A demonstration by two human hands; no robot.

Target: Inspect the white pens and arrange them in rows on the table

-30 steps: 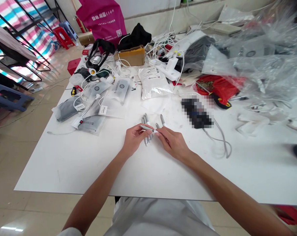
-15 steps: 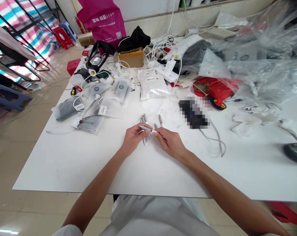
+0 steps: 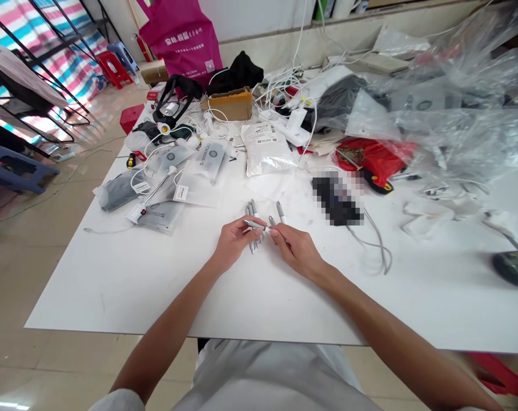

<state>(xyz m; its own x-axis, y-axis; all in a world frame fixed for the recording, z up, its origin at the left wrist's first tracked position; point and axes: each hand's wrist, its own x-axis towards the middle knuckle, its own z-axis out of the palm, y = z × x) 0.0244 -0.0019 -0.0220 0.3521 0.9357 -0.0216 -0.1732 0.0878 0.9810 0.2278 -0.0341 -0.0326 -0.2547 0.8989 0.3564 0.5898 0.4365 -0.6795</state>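
Note:
Between its thumb and fingers, my left hand (image 3: 236, 238) pinches a grey-and-white pen (image 3: 254, 225) that points to the right. My right hand (image 3: 296, 245) is closed at the pen's right end, its fingertips at a small white tip; what exactly they grip is too small to make out. Several similar pens (image 3: 253, 206) lie side by side on the white table (image 3: 259, 308), partly hidden beneath the left hand and the held pen. Beyond the right hand rest two more pens, one farther back (image 3: 281, 212) and one partly covered by the fingers.
Grey pouches (image 3: 160, 216) in clear plastic lie to the left. A white padded parcel (image 3: 269, 149) sits behind the hands, near a cardboard box (image 3: 229, 105) and tangled white cables. At right are a blurred-out dark object (image 3: 336, 200) with a cable, a red bag (image 3: 387, 160) and clear plastic wrapping (image 3: 464, 134).
The view has shifted slightly. Both hands keep almost the same position, meeting at the pen; no thing has visibly been moved.

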